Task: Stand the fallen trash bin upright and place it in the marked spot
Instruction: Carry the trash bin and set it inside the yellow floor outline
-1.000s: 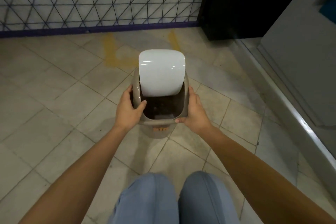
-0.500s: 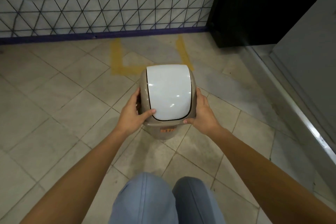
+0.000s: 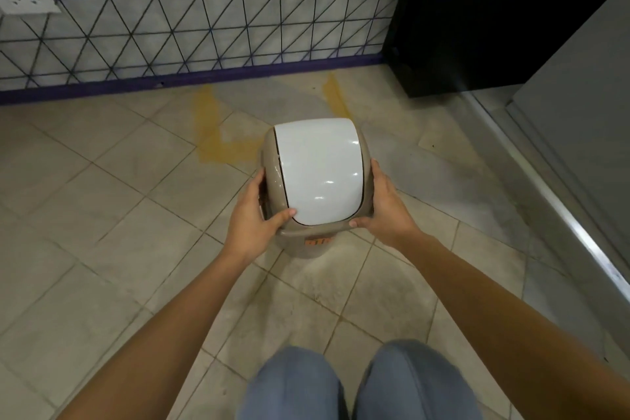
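The beige swing-lid trash bin (image 3: pixel 315 181) is upright, its white lid (image 3: pixel 318 172) closed, just short of the yellow floor marking (image 3: pixel 218 143) near the wall. The left hand (image 3: pixel 254 215) and right hand (image 3: pixel 383 206) clasp opposite sides of its rim. Whether its base touches the tile floor (image 3: pixel 102 215) is unclear.
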`<action>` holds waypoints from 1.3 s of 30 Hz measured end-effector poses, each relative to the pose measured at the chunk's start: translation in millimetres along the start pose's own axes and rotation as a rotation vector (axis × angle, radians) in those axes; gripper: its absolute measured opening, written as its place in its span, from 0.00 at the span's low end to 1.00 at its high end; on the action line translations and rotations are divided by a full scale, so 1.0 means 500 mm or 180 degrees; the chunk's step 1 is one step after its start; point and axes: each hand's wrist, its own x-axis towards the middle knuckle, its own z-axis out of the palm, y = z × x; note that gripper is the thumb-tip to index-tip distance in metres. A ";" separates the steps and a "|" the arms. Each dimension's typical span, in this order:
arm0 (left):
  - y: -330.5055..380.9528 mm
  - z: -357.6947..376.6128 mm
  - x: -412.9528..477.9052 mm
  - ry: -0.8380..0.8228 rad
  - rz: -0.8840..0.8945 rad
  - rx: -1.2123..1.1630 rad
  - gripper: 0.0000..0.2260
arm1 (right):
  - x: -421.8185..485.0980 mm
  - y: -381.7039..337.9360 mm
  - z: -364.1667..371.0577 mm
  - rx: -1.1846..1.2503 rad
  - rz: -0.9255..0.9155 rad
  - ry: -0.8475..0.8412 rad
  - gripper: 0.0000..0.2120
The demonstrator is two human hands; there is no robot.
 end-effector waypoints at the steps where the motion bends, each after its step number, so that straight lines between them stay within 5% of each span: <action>1: -0.003 0.000 0.011 0.0095 0.0020 0.0115 0.40 | 0.014 -0.003 0.002 -0.0017 -0.0024 0.0018 0.58; 11: -0.026 0.005 0.095 0.0437 0.0505 0.0766 0.44 | 0.116 -0.017 0.011 -0.0043 -0.0596 0.0217 0.50; 39: -0.043 -0.056 0.313 0.0447 0.0189 0.0420 0.47 | 0.365 -0.088 -0.010 -0.0278 -0.0826 -0.0084 0.52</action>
